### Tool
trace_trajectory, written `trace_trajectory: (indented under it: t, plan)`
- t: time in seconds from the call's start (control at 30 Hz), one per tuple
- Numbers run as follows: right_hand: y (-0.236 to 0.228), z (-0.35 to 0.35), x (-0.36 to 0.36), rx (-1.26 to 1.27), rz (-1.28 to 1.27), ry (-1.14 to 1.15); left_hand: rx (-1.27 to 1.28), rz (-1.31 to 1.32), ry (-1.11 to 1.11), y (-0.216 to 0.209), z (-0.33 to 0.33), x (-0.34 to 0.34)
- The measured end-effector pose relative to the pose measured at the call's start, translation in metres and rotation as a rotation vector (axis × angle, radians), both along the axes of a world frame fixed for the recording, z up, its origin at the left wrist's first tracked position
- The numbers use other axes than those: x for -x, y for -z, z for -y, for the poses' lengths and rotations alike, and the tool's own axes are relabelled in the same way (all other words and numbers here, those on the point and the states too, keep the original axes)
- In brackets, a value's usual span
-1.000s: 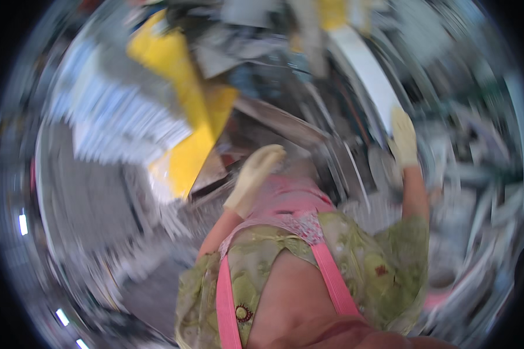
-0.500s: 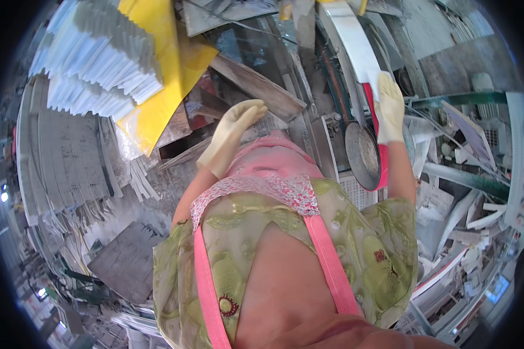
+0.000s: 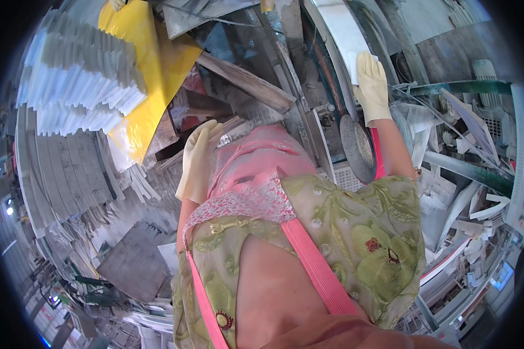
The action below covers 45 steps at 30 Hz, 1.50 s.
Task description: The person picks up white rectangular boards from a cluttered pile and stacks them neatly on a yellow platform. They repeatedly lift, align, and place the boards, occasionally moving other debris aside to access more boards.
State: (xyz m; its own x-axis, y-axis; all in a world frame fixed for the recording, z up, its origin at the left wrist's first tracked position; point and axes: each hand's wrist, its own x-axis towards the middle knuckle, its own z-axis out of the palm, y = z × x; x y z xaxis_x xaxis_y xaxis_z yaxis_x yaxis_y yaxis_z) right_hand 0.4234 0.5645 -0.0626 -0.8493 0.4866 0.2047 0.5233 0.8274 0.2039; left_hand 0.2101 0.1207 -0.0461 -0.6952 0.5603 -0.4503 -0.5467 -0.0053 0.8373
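Left hand [image 3: 196, 158] loose; right hand [image 3: 371, 86] on white piece [image 3: 353, 63], grip unclear; crate [image 3: 347, 179] contents hidden.

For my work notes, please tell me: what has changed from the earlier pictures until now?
The left hand moved left and back toward the body, empty. The right hand moved slightly forward, away from the grey pulley, and remains at the near end of the white strip. No hold was visibly taken or released. The white slab stack, yellow sheet and wooden plank stayed in place.
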Motion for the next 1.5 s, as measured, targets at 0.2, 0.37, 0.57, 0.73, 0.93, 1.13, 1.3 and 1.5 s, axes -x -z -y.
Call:
trace_trajectory:
  t: [0.2,0.37,0.57,0.73,0.93,1.13,1.3,1.5]
  plan:
    - [-0.001,-0.014,0.023,-0.078,-0.058,-0.089,-0.004,-0.032,0.009,-0.003,0.001,-0.010]
    - [-0.029,-0.018,0.021,0.105,-0.068,-0.084,-0.005,-0.014,-0.001,-0.013,0.019,-0.017]
    - [-0.081,0.048,0.080,1.233,-0.666,0.350,-0.031,-0.111,0.033,-0.024,0.058,-0.004]
    - [-0.083,0.225,0.168,1.471,-0.523,-0.232,0.033,-0.377,0.061,-0.029,0.093,0.039]
    - [-0.071,0.417,0.300,1.666,-0.734,-0.416,0.357,-0.601,-0.197,-0.047,0.138,0.125]
    - [-0.026,0.472,0.316,1.275,-0.379,-0.467,0.308,-0.209,-0.251,-0.034,0.134,0.165]
    - [-0.035,0.379,0.280,1.094,-0.088,-0.867,0.305,-0.224,-0.434,-0.017,0.113,0.148]
    - [-0.029,0.151,0.153,1.035,-0.628,-0.447,0.404,-0.232,-0.437,-0.027,0.109,0.142]
